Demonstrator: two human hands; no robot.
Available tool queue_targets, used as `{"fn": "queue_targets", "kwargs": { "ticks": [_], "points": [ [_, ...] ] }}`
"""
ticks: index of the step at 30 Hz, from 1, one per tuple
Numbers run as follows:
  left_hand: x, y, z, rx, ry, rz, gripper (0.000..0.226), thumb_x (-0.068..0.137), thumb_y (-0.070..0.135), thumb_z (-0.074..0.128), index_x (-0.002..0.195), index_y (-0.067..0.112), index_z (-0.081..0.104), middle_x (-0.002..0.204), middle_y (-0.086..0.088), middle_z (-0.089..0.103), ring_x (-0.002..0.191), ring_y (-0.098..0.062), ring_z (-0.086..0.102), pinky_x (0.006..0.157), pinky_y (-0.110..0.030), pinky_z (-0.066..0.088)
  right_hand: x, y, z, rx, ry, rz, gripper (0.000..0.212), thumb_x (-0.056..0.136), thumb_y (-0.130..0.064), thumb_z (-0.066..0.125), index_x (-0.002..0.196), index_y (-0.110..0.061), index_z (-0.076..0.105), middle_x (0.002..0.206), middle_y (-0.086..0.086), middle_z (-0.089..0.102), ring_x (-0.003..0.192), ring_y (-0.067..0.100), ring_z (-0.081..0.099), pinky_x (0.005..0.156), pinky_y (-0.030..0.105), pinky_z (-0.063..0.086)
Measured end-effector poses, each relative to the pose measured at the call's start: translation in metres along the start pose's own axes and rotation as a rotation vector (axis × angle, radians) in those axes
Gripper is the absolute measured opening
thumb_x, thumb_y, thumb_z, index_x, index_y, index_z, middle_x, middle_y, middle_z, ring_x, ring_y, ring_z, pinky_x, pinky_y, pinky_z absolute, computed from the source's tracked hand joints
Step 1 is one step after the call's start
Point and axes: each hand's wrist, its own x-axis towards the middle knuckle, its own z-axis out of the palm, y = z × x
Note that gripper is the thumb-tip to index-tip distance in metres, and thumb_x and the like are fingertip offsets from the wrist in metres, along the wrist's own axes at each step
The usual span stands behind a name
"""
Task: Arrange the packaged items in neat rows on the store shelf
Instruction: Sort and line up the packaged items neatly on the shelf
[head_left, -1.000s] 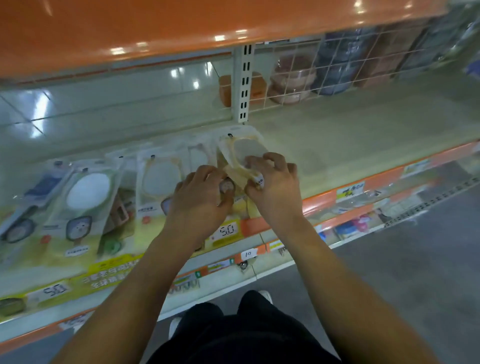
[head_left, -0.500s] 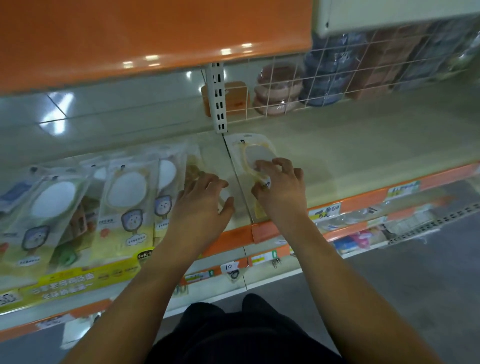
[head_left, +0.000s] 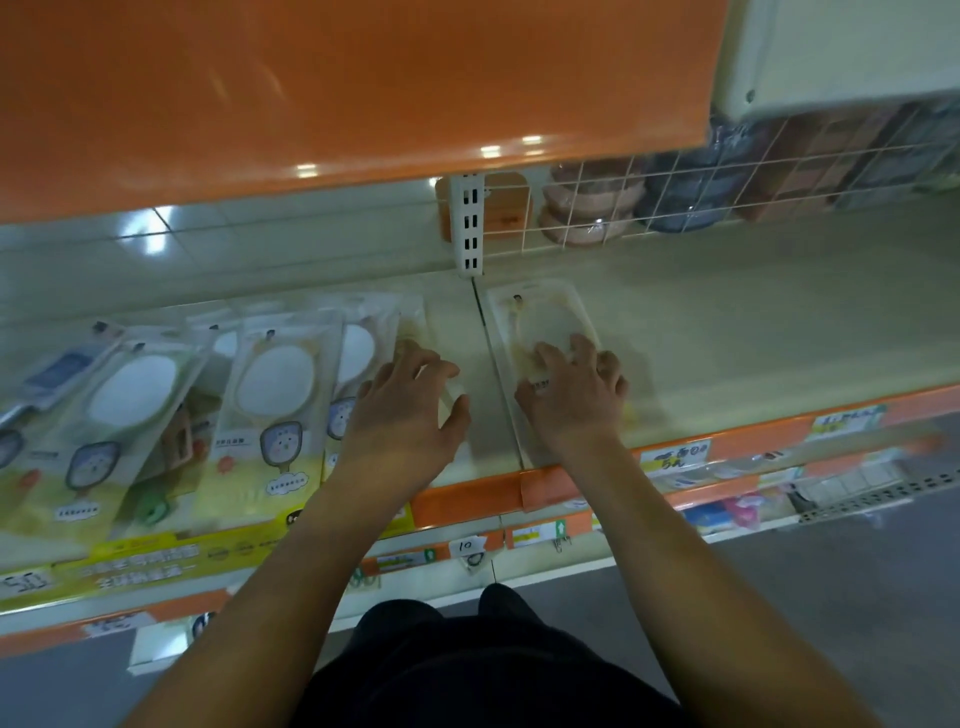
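Observation:
Several flat clear packages (head_left: 275, 384), each with a white oval item and a cartoon label, lie overlapping in a row on the left part of the cream shelf (head_left: 753, 338). My left hand (head_left: 405, 410) rests with spread fingers on the rightmost package of that row (head_left: 415, 325). To the right of the shelf seam, a single clear package (head_left: 540, 312) lies flat by itself. My right hand (head_left: 571, 395) presses on its near half with bent fingertips. The lower part of that package is hidden under the hand.
The orange shelf above (head_left: 363, 78) overhangs closely. A white slotted upright (head_left: 470, 228) and a wire grid (head_left: 727, 192) with bowls and boxes behind it close the back. An orange price strip (head_left: 675, 457) runs along the front edge. Small goods (head_left: 727, 509) sit on the shelf below.
Both hands held one package together a second ago. My right hand has laid it flat right of the seam, and my left hand has moved onto the end of the left row.

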Motion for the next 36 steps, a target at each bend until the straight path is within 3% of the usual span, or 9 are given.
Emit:
{"fn": "queue_targets", "kwargs": {
  "ticks": [8, 14, 23, 27, 36],
  "points": [
    [-0.008, 0.000, 0.003, 0.005, 0.059, -0.015, 0.042, 0.089, 0.043, 0.046, 0.123, 0.020, 0.057, 0.130, 0.001, 0.050, 0.119, -0.024, 0.049, 0.096, -0.042, 0.042, -0.006, -0.006, -0.004, 0.097, 0.025, -0.038, 0.055, 0.093, -0.052, 0.048, 0.144, -0.035, 0.035, 0.157, 0.003, 0.021, 0.145, 0.035, 0.012, 0.118, 0.049, 0.013],
    [-0.025, -0.016, -0.008, 0.033, 0.222, -0.068, 0.045, 0.084, 0.037, 0.045, 0.123, 0.017, 0.055, 0.126, -0.007, 0.054, 0.112, -0.033, 0.053, 0.087, -0.044, 0.046, -0.019, -0.042, -0.008, 0.280, 0.102, -0.285, 0.048, 0.093, -0.041, 0.054, 0.137, -0.024, 0.048, 0.144, 0.003, 0.041, 0.135, 0.030, 0.033, 0.104, 0.050, 0.038],
    [-0.060, -0.080, -0.034, 0.050, 0.273, -0.204, 0.046, 0.084, 0.041, 0.045, 0.117, 0.013, 0.061, 0.126, -0.011, 0.056, 0.110, -0.035, 0.056, 0.085, -0.047, 0.050, -0.037, -0.114, 0.008, 0.224, 0.003, -0.441, 0.050, 0.090, -0.037, 0.057, 0.137, -0.023, 0.048, 0.143, 0.002, 0.041, 0.132, 0.030, 0.036, 0.104, 0.046, 0.039],
    [-0.069, -0.115, -0.049, 0.039, 0.304, -0.207, 0.046, 0.083, 0.039, 0.046, 0.117, 0.013, 0.062, 0.125, -0.011, 0.058, 0.110, -0.036, 0.057, 0.091, -0.048, 0.047, -0.044, -0.152, 0.018, 0.223, 0.023, -0.433, 0.052, 0.091, -0.038, 0.056, 0.139, -0.024, 0.047, 0.145, 0.003, 0.041, 0.132, 0.032, 0.037, 0.105, 0.048, 0.038],
    [-0.096, -0.223, -0.101, 0.020, 0.278, -0.227, 0.051, 0.080, 0.045, 0.040, 0.117, 0.016, 0.062, 0.129, -0.008, 0.056, 0.111, -0.034, 0.057, 0.087, -0.044, 0.047, -0.088, -0.260, 0.053, 0.160, -0.012, -0.363, 0.053, 0.093, -0.041, 0.053, 0.142, -0.027, 0.041, 0.149, 0.000, 0.033, 0.136, 0.030, 0.028, 0.108, 0.047, 0.034]
  ]
}}
